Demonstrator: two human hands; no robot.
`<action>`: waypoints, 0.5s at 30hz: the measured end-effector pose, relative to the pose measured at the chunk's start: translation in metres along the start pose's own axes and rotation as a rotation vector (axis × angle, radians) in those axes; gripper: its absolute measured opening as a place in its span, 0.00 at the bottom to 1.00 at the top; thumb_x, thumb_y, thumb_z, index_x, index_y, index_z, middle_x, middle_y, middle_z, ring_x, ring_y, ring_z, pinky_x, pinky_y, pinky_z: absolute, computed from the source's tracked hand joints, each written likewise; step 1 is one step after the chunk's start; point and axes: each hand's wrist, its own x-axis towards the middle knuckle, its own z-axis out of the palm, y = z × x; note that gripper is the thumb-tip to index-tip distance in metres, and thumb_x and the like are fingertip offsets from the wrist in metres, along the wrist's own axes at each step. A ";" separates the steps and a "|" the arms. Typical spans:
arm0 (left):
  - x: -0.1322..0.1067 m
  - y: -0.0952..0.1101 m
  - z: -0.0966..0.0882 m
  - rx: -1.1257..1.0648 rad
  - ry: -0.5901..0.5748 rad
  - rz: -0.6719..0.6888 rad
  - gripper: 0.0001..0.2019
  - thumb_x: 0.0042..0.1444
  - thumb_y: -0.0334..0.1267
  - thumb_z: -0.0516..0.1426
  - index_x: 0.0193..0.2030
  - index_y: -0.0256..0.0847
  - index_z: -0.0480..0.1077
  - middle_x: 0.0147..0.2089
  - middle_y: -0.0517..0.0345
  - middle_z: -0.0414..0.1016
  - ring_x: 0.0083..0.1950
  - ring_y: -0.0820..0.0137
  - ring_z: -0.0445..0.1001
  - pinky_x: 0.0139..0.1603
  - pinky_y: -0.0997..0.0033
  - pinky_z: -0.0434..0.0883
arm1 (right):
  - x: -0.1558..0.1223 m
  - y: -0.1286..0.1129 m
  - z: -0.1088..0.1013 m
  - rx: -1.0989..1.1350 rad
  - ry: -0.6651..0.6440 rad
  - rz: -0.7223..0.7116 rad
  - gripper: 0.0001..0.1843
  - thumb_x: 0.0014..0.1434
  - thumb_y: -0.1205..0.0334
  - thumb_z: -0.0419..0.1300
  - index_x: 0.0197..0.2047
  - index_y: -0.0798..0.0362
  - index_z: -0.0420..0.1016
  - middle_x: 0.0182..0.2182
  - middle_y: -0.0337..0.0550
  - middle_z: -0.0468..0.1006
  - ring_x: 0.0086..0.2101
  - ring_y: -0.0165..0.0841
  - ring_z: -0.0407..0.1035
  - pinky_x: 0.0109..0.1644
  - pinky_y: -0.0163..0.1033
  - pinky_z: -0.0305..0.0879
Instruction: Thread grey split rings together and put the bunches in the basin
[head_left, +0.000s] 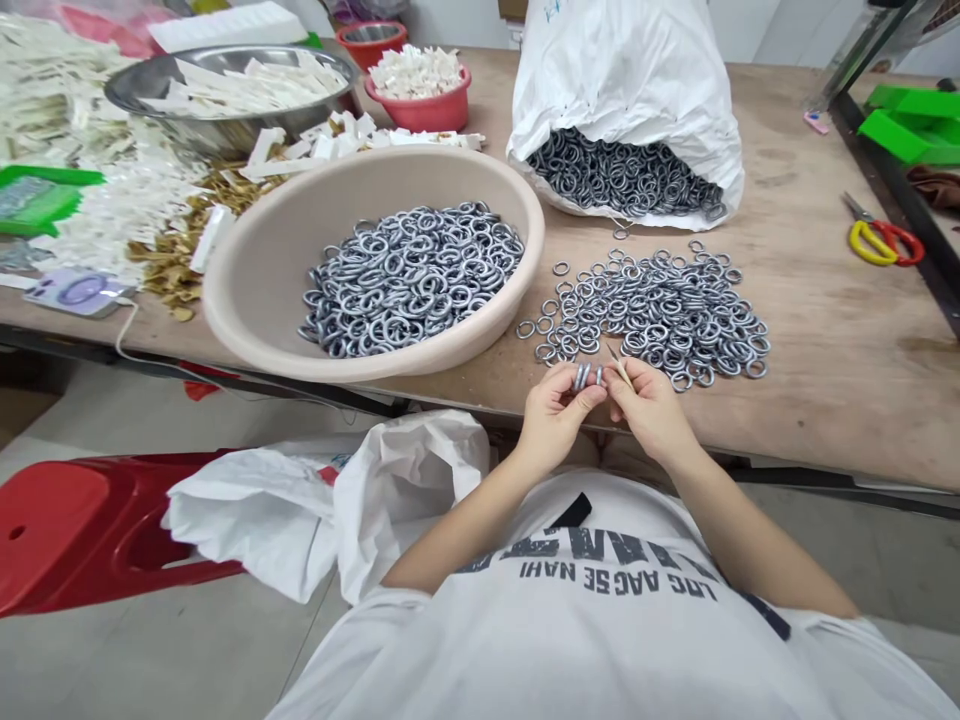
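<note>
My left hand (556, 418) pinches a small stack of grey metal rings (583, 377) between thumb and fingers, just off the table's front edge. My right hand (651, 410) grips a thin pale stick (619, 366), whose tip points up and left beside the stack. Just beyond both hands, a loose spread of metal rings (652, 320) lies on the wooden workbench (840, 330). More rings fill a beige plastic basin (480, 345) to the left, and others spill from a white sack (626, 90).
Yellow-and-red-handled scissors (881, 240) lie at the right. A steel bowl (232, 130) and a red bowl (420, 112) hold white pieces at the back, with white and tan scraps at the left. A white plastic bag (330, 505) and a red stool (97, 530) sit below the bench.
</note>
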 end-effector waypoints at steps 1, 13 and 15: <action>-0.001 0.001 -0.001 -0.014 -0.021 -0.011 0.09 0.59 0.44 0.62 0.37 0.40 0.77 0.37 0.56 0.74 0.40 0.68 0.72 0.45 0.67 0.71 | -0.002 -0.004 -0.002 -0.024 0.005 -0.016 0.15 0.63 0.47 0.61 0.40 0.51 0.74 0.31 0.36 0.73 0.24 0.25 0.61 0.25 0.32 0.60; -0.015 0.014 -0.009 -0.372 -0.171 -0.209 0.11 0.59 0.44 0.63 0.38 0.38 0.72 0.35 0.57 0.78 0.34 0.70 0.78 0.38 0.69 0.76 | -0.012 -0.018 -0.006 -0.319 0.041 -0.205 0.15 0.65 0.48 0.59 0.39 0.51 0.75 0.29 0.38 0.74 0.28 0.29 0.64 0.34 0.36 0.61; -0.015 0.015 -0.013 -0.319 -0.160 -0.161 0.10 0.59 0.43 0.63 0.37 0.38 0.73 0.33 0.58 0.77 0.34 0.71 0.77 0.39 0.71 0.74 | -0.019 -0.019 -0.010 -0.532 -0.003 -0.349 0.13 0.65 0.50 0.60 0.40 0.51 0.76 0.31 0.39 0.75 0.32 0.31 0.66 0.37 0.37 0.60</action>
